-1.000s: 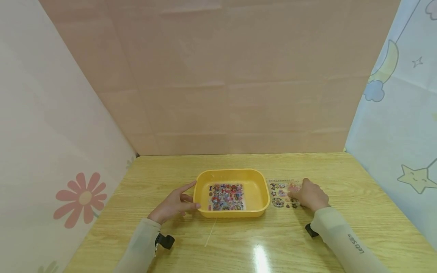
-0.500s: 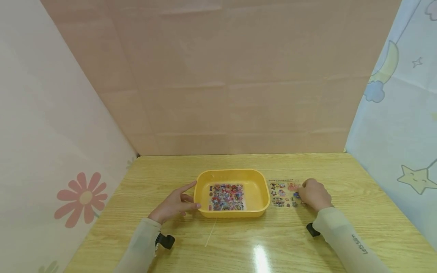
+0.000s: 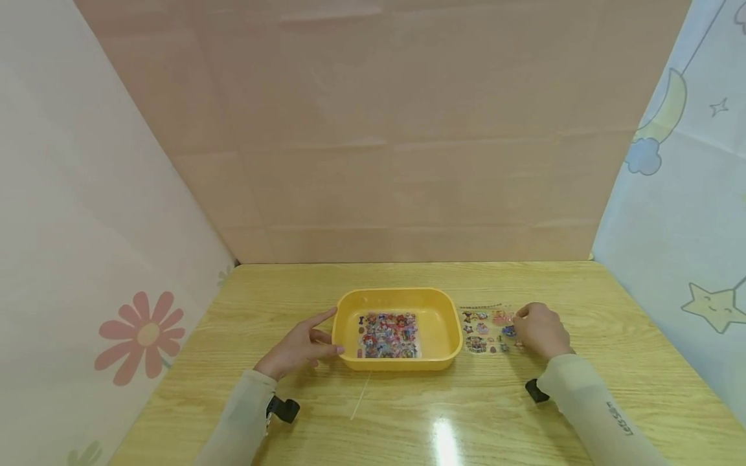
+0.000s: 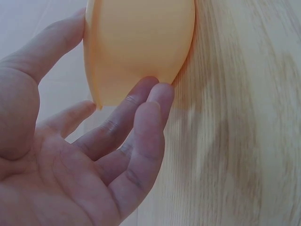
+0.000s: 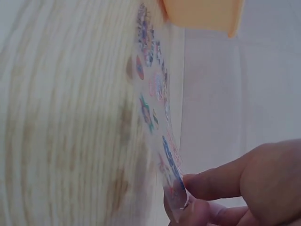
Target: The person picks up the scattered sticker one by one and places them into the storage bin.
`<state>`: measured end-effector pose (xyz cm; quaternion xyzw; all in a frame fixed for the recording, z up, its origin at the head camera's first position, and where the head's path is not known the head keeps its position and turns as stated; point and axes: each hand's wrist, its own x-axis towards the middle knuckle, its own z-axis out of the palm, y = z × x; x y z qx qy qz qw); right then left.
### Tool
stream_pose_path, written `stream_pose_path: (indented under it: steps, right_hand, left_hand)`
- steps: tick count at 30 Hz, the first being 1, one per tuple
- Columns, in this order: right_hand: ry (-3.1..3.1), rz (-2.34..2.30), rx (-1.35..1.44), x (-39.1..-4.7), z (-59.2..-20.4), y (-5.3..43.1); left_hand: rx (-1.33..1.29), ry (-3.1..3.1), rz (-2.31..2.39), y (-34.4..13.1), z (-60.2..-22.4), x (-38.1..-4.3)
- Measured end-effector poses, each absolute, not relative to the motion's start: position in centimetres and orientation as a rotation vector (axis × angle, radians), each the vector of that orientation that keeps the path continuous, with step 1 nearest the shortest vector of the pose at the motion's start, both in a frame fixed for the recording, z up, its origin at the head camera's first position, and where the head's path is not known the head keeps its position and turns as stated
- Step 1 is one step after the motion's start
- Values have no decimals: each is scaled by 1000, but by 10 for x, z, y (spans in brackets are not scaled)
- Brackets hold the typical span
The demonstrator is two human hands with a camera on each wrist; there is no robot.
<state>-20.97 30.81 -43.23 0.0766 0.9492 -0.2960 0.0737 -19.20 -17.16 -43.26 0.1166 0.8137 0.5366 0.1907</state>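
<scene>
My left hand [image 3: 302, 349] is at the left end of the yellow tray [image 3: 456, 317]. In the left wrist view its thumb and fingertips touch the tray's rim and outer wall, the fingers loosely bent and not wrapped round it. Just right of the tray, my right hand [image 3: 542, 330] pinches the right edge of a clear sticker sheet [image 3: 480, 329] between thumb and fingers. The right wrist view has this sheet [image 5: 155, 94] bowed, its gripped end raised off the table. Inside the tray lie stickers [image 3: 387, 335], densely printed with colourful figures; how many sheets cannot be told.
A wooden table [image 3: 280, 285] carries everything, with a pale thin strip [image 3: 361, 396] in front of the tray. A plain beige backdrop [image 3: 373, 142] closes the rear, and patterned panels stand at both sides. Each wrist wears a black strap device [image 3: 283, 409].
The right hand has shifted slightly right, uncovering more of the sheet's printed right part. The left hand stays at the tray, and the tray has not visibly moved on the table.
</scene>
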Motion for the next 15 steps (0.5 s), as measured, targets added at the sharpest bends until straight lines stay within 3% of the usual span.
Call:
stream_pose_path:
  steps: [15]
  right_hand:
    - [2761,-1145,198,-210,-430,320]
  left_hand:
    - [289,2304,1491,-171,-434,-193]
